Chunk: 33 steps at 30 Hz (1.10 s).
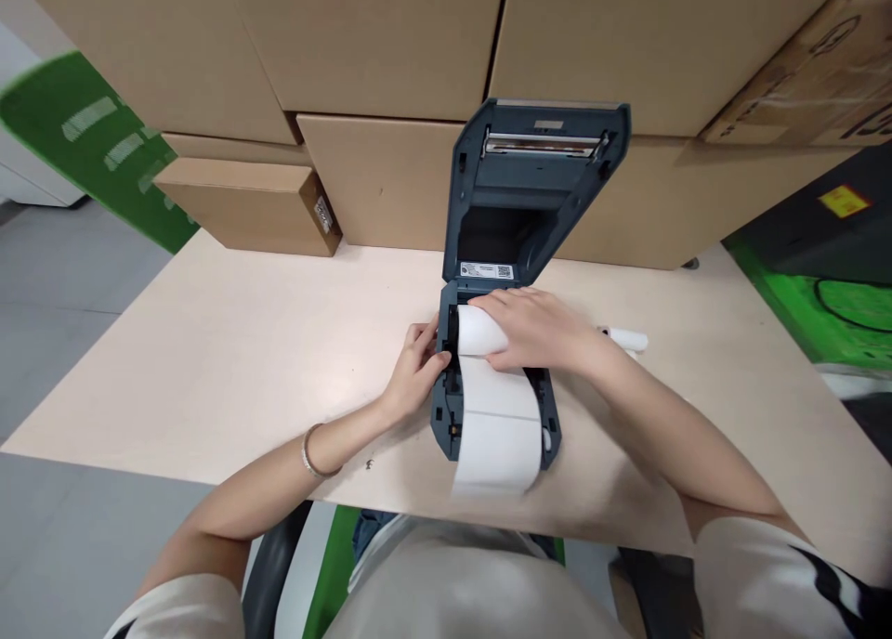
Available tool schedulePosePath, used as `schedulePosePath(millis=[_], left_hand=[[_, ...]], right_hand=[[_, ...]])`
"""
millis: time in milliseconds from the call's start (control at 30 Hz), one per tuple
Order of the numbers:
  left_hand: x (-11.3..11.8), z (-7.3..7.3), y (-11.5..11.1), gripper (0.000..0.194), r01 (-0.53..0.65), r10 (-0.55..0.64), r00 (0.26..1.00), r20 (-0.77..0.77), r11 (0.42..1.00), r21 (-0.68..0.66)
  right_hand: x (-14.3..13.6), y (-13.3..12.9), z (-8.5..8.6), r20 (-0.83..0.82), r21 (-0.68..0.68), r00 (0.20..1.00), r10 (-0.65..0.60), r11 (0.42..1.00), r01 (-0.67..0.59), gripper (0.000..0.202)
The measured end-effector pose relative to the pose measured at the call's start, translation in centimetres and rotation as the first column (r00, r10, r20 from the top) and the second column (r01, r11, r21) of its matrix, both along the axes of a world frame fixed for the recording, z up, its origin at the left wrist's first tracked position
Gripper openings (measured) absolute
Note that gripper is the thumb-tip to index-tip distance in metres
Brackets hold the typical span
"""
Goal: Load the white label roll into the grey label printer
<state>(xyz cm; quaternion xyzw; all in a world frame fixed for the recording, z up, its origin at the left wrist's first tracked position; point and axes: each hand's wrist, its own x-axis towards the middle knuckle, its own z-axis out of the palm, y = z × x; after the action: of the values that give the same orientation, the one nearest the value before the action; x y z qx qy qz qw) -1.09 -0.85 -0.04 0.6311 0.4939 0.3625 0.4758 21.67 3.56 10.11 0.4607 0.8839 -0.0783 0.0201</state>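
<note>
A dark blue-grey label printer (549, 193) stands on the table with its lid tipped up and back. Inside its base sits a roll of white labels (478, 330), and a loose strip of labels (500, 444) runs from it over the printer's front edge. My left hand (416, 371) grips the printer's left side wall, thumb on the inner edge and fingers outside. Over the roll's right side lies my right hand (533, 328), its fingers curled around the top and thumb on the front. The roll's right end is hidden beneath that hand.
Behind the printer, large cardboard boxes (390, 184) form a wall. A flat cardboard box (243, 202) stands at the table's back left. Right of the printer lies a small white roll (627, 339), partly behind my right forearm. The table's front edge (432, 518) is close to my body.
</note>
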Motion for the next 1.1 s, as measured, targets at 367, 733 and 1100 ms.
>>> schedulePosePath(millis=[367,733,1100], left_hand=[[0.1,0.1,0.1,0.071,0.003,-0.002,1.0,-0.009,0.999,0.035],[0.1,-0.1,0.0,0.067,-0.004,0.004,1.0,-0.009,1.0,0.02],[-0.6,-1.3,0.2,0.066,0.003,-0.003,1.0,-0.013,0.999,0.05]], right_hand=[[-0.5,-11.2,-4.2,-0.248,0.285,0.965,0.082,0.958,-0.008,0.068],[-2.3,-15.9,-7.7,-0.226,0.312,0.966,0.124,0.949,-0.049,0.11],[3.3,-8.5,-0.2,-0.639,0.331,0.766,-0.063,0.877,0.348,0.058]])
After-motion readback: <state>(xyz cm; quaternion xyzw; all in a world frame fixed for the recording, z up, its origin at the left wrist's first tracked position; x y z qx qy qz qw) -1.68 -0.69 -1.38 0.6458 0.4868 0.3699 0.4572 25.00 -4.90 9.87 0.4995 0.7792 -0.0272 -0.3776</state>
